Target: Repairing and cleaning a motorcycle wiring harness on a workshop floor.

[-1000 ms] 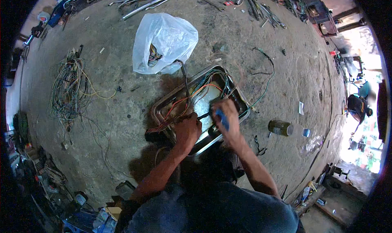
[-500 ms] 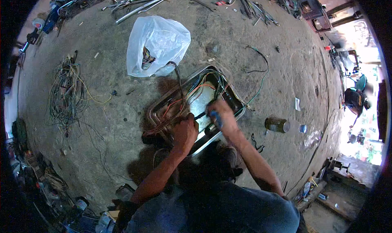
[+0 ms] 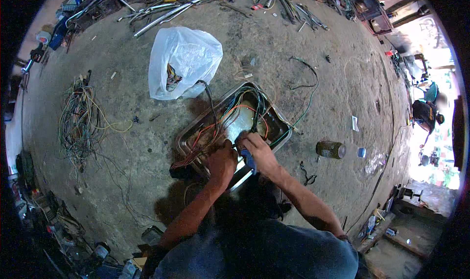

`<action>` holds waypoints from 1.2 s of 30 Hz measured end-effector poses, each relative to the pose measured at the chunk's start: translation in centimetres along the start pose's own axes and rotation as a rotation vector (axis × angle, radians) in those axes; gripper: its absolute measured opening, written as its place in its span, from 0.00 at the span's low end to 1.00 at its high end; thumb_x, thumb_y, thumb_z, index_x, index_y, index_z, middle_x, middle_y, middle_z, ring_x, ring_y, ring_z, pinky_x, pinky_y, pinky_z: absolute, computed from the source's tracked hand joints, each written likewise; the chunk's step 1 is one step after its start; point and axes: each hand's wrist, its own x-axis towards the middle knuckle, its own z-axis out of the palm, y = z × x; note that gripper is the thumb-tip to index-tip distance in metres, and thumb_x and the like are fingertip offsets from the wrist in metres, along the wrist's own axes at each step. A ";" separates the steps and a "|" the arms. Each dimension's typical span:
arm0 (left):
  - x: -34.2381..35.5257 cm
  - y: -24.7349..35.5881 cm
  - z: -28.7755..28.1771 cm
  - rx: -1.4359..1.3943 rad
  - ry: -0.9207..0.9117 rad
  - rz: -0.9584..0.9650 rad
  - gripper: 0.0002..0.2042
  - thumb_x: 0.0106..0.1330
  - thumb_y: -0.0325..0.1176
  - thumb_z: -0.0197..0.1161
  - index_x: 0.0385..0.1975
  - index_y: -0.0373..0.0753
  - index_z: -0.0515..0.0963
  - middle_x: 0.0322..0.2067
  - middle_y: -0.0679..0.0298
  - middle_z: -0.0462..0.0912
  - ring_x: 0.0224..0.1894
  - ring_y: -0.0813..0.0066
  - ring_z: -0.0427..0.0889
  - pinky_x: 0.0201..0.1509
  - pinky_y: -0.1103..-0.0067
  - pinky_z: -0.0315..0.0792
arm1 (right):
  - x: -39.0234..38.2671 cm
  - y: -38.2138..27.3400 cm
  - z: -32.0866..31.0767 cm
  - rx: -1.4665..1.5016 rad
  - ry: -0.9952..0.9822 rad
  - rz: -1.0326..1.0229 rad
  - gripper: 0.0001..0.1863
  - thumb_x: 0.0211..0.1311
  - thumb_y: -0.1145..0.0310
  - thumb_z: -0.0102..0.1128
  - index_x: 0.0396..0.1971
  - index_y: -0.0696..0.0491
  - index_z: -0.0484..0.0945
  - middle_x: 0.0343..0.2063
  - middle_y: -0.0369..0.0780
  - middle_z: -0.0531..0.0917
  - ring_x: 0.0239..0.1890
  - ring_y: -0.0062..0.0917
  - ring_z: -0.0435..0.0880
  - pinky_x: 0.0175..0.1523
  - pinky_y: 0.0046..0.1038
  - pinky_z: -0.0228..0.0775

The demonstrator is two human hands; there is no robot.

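A shallow rectangular metal tray (image 3: 280, 113) sits on the floor before me, with a wiring harness (image 3: 238, 103) of orange, black, green and light wires in it. Over its near part, my left hand (image 3: 223, 162) is closed around a dark, thin stretch of the harness. Right beside it, my right hand (image 3: 259, 151) is closed on a crumpled blue piece that looks like a cloth (image 3: 247, 157), which is pressed against the same stretch. My fingers hide most of the contact. One dark cable runs from the tray to a white plastic bag (image 3: 196, 54) holding more wires.
A tangled heap of wires (image 3: 78, 117) lies on the left. To the right stand a jar (image 3: 330, 150) on its side, a blue-white cap (image 3: 362, 152) and a green wire (image 3: 313, 98). Metal tools (image 3: 169, 17) line the far edge. Another person (image 3: 426, 113) is at the far right.
My right hand with the blue piece has moved nearer, toward my left hand, which has hardly shifted. The whole view has tilted slightly.
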 end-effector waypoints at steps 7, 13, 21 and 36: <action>0.8 -0.7 -3.3 -0.512 -0.081 0.000 0.09 0.65 0.36 0.60 0.29 0.35 0.77 0.24 0.50 0.81 0.28 0.47 0.83 0.32 0.62 0.76 | 1.0 0.9 -3.3 -0.040 0.495 0.386 0.12 0.58 0.70 0.68 0.37 0.59 0.76 0.32 0.47 0.78 0.35 0.43 0.77 0.42 0.38 0.71; 0.4 -1.7 -5.6 -0.472 -0.037 0.095 0.10 0.64 0.34 0.59 0.33 0.31 0.77 0.28 0.42 0.82 0.33 0.41 0.82 0.36 0.57 0.74 | -1.8 1.6 -3.5 0.357 0.569 0.858 0.11 0.64 0.72 0.67 0.42 0.58 0.76 0.32 0.34 0.82 0.32 0.15 0.77 0.39 0.21 0.71; -0.1 -0.6 -6.9 -0.674 -0.522 0.007 0.12 0.69 0.34 0.54 0.40 0.32 0.77 0.29 0.44 0.82 0.34 0.49 0.84 0.41 0.64 0.75 | -4.4 2.9 -4.2 0.687 0.816 0.972 0.13 0.66 0.70 0.66 0.47 0.55 0.77 0.31 0.33 0.82 0.32 0.15 0.79 0.37 0.20 0.71; 0.6 5.2 -10.3 -1.704 -0.986 -0.330 0.24 0.77 0.50 0.51 0.57 0.33 0.74 0.27 0.76 0.62 0.26 0.88 0.62 0.35 0.84 0.67 | -25.2 -5.6 -3.3 0.346 -0.029 0.554 0.10 0.53 0.69 0.71 0.34 0.53 0.82 0.31 0.42 0.81 0.35 0.39 0.79 0.44 0.38 0.73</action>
